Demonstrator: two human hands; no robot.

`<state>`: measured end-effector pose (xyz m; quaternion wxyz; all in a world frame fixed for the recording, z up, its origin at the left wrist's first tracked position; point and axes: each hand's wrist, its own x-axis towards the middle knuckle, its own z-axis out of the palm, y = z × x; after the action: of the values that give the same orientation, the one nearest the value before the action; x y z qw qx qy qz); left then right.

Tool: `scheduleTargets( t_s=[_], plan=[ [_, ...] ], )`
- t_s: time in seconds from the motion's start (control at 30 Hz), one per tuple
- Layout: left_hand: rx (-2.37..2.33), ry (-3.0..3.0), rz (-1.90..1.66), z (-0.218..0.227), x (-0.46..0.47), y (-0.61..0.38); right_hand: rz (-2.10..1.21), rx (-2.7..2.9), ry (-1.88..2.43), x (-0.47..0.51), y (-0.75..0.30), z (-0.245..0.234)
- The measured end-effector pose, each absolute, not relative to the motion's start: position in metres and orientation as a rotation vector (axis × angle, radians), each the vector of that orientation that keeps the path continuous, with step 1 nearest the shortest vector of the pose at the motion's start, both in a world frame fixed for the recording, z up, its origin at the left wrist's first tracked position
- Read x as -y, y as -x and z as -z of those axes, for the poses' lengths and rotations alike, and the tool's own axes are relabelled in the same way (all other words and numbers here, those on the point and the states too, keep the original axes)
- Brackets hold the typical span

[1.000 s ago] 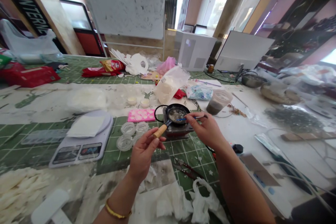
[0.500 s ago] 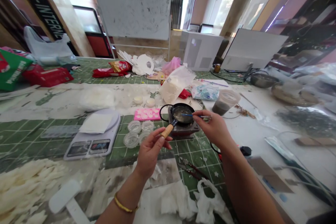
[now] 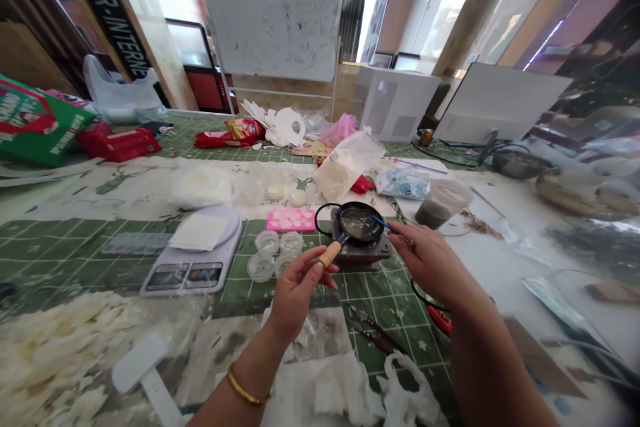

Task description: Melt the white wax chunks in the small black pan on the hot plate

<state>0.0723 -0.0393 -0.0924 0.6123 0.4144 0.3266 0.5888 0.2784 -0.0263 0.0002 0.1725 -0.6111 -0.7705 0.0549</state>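
My left hand [image 3: 299,287] is closed around the wooden handle [image 3: 330,255] of a small black frying pan [image 3: 361,221]. The pan rests on a small dark electric hot plate [image 3: 367,253] and holds a shallow, clear-looking liquid with pale bits. Between the fingers of my right hand [image 3: 425,250] is a thin blue stick [image 3: 383,221], its tip at the pan's right rim. What the stick's far end is, I cannot make out. Left of the pan lie a pink mould [image 3: 291,219] with white fillings and several small clear jars [image 3: 263,267].
A kitchen scale [image 3: 193,263] with white paper stands at left. White flakes [image 3: 75,340] and a white scraper [image 3: 140,363] lie front left. Pliers [image 3: 373,330] and crumpled tissue [image 3: 345,387] are near me. A plastic cup [image 3: 440,207] with dark contents stands right of the hot plate.
The blue stick's tip has shifted from the middle of the pan to its right rim, with my right hand drawn right. My left hand keeps its hold. The whole view has shifted slightly.
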Motion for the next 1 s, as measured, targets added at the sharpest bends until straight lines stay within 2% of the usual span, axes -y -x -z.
scheduleTargets(
  t_s=[0.17, 0.33, 0.47, 0.63, 0.77, 0.9, 1.0],
  plan=[
    [-0.756, -0.948, -1.358, 0.092, 0.039, -0.072, -0.301, 2.414, 1.533, 0.031, -0.279, -0.001],
    [-0.747, -0.936, -1.359, 0.092, 0.039, -0.071, -0.114, 2.291, 1.706, 0.027, -0.279, 0.003],
    [-0.746, -0.938, -1.355, 0.092, 0.039, -0.071, -0.310, 2.433, 1.486, 0.029, -0.278, 0.003],
    [-0.755, -0.928, -1.362, 0.092, 0.038, -0.070, -0.066, 2.315, 1.697, 0.034, -0.283, 0.000],
    [-0.748, -0.933, -1.359, 0.093, 0.038, -0.070, -0.176, 2.436, 1.562, 0.037, -0.285, -0.001],
    [-0.755, -0.945, -1.362, 0.093, 0.038, -0.070, -0.015, 2.346, 1.665, 0.039, -0.284, -0.003],
    [-0.755, -0.939, -1.362, 0.093, 0.038, -0.070, -0.080, 2.378, 1.623, 0.041, -0.282, -0.005]
  ],
)
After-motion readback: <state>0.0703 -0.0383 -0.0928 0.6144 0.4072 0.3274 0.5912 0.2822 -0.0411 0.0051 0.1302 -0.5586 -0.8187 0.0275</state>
